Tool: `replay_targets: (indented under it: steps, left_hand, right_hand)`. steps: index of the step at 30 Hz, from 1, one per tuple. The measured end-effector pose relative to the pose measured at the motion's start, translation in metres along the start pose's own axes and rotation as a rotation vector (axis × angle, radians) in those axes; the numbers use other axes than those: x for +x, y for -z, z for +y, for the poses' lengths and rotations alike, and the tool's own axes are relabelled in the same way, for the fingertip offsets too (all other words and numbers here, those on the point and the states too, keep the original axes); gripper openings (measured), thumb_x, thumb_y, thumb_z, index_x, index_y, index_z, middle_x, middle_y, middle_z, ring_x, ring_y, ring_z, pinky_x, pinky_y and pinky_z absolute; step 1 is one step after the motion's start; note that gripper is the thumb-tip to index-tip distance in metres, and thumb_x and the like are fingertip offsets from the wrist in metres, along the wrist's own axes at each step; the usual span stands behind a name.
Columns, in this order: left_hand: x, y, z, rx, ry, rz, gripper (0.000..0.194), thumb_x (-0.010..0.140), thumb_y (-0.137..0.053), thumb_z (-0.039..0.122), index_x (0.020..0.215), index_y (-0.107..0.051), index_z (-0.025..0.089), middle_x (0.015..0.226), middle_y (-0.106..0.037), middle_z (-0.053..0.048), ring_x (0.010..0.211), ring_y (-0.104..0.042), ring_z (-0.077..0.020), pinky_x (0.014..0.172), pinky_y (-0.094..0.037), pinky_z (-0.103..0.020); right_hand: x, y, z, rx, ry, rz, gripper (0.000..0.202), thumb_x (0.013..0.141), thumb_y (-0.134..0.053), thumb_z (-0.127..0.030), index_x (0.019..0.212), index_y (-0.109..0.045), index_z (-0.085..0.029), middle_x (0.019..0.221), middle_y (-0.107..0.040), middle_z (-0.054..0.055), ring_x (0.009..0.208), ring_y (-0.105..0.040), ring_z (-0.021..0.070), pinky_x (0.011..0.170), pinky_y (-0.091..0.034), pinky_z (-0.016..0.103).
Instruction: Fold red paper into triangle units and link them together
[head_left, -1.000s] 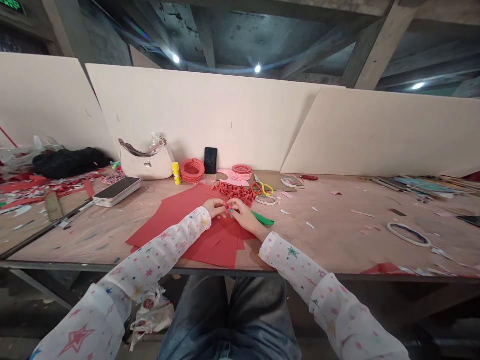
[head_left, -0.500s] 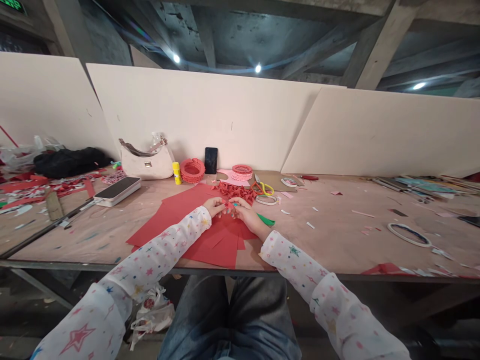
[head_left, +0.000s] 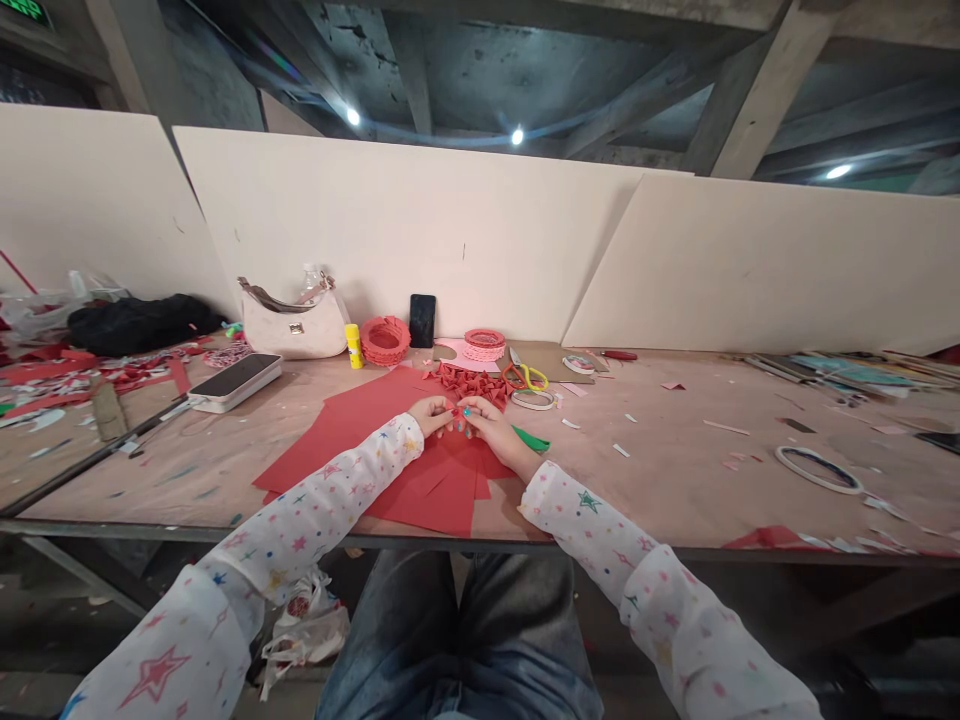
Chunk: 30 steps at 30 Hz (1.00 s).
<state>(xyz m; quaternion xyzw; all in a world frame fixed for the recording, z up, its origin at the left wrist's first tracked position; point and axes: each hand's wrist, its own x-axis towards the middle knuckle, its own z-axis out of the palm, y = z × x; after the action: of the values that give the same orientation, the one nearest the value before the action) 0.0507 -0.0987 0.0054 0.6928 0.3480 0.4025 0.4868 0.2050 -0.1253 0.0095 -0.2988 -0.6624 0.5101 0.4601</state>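
Over several overlapping sheets of red paper (head_left: 367,440), my left hand (head_left: 433,415) and my right hand (head_left: 484,422) meet fingertip to fingertip. Both are closed in a pinch on a small piece of red paper (head_left: 456,411), mostly covered by the fingers. A heap of folded red paper pieces (head_left: 469,381) lies just beyond them. Scissors (head_left: 526,376) with yellow and orange handles rest to the right of the heap, beside a roll of tape (head_left: 533,399). Near my right wrist, a green object (head_left: 532,439) is partly hidden.
Along the back stand a pale handbag (head_left: 294,325), a yellow glue stick (head_left: 353,346), a red paper ring (head_left: 385,341), a dark phone (head_left: 422,321) and a stacked pink ring (head_left: 484,345). A white device (head_left: 236,383) lies left. Another tape roll (head_left: 818,470) and paper scraps lie right.
My fingers have shifted slightly around the small red paper, and less of it shows between them. The things on the table have not moved.
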Motion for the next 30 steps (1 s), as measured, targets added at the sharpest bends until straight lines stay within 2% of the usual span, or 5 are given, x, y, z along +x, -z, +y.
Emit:
replay_targets:
  steps: [5,11,16,24,30]
  left_hand:
    - [-0.0021,-0.0015,0.0041,-0.005,-0.002,0.004,0.021,0.07,-0.054,0.028,0.065,-0.043,0.012,0.045,-0.05,0.006,0.031,-0.04,-0.0029,0.033,-0.031,-0.014]
    - [-0.0017,-0.0025,0.0077,0.001,-0.012,0.074,0.017,0.073,-0.051,0.024,0.065,-0.042,0.012,0.045,-0.049,0.007,0.029,-0.037,-0.0016,0.033,-0.03,-0.013]
    - [-0.0014,-0.0023,0.0091,0.006,-0.005,0.103,0.014,0.075,-0.049,0.018,0.065,-0.042,0.012,0.044,-0.048,0.008,0.029,-0.036,-0.0016,0.033,-0.029,-0.013]
    - [-0.0019,-0.0027,0.0061,-0.015,0.017,0.091,0.019,0.07,-0.055,0.025,0.063,-0.042,0.013,0.045,-0.052,0.006,0.028,-0.038,-0.0022,0.031,-0.029,-0.014]
    - [-0.0018,-0.0032,0.0051,-0.062,0.084,0.079,0.021,0.068,-0.058,0.029,0.068,-0.045,0.012,0.052,-0.058,0.003,0.028,-0.043,-0.0041,0.033,-0.033,-0.016]
  right_hand:
    - [0.0011,-0.0001,0.0013,-0.037,0.012,0.008,0.017,0.074,-0.045,-0.027,0.089,-0.047,-0.02,0.064,-0.052,-0.003,0.056,-0.047,0.0088,0.052,-0.036,0.021]
    - [0.0007,0.0006,-0.0003,-0.092,0.007,0.04,0.018,0.076,-0.041,-0.03,0.09,-0.047,-0.02,0.066,-0.053,-0.002,0.053,-0.047,0.0081,0.051,-0.037,0.02]
    - [0.0016,0.0014,-0.0017,-0.178,0.014,0.043,0.018,0.076,-0.039,-0.031,0.078,-0.05,-0.017,0.065,-0.055,0.0,0.052,-0.047,0.0083,0.05,-0.037,0.021]
    - [0.0007,0.003,-0.0046,-0.388,0.078,0.092,0.015,0.074,-0.043,-0.026,0.07,-0.053,-0.016,0.059,-0.056,0.0,0.05,-0.047,0.0093,0.05,-0.036,0.021]
    - [-0.0002,0.0032,-0.0033,-0.532,0.162,0.164,0.014,0.072,-0.044,-0.023,0.071,-0.056,-0.016,0.063,-0.059,0.001,0.057,-0.051,0.0116,0.058,-0.038,0.024]
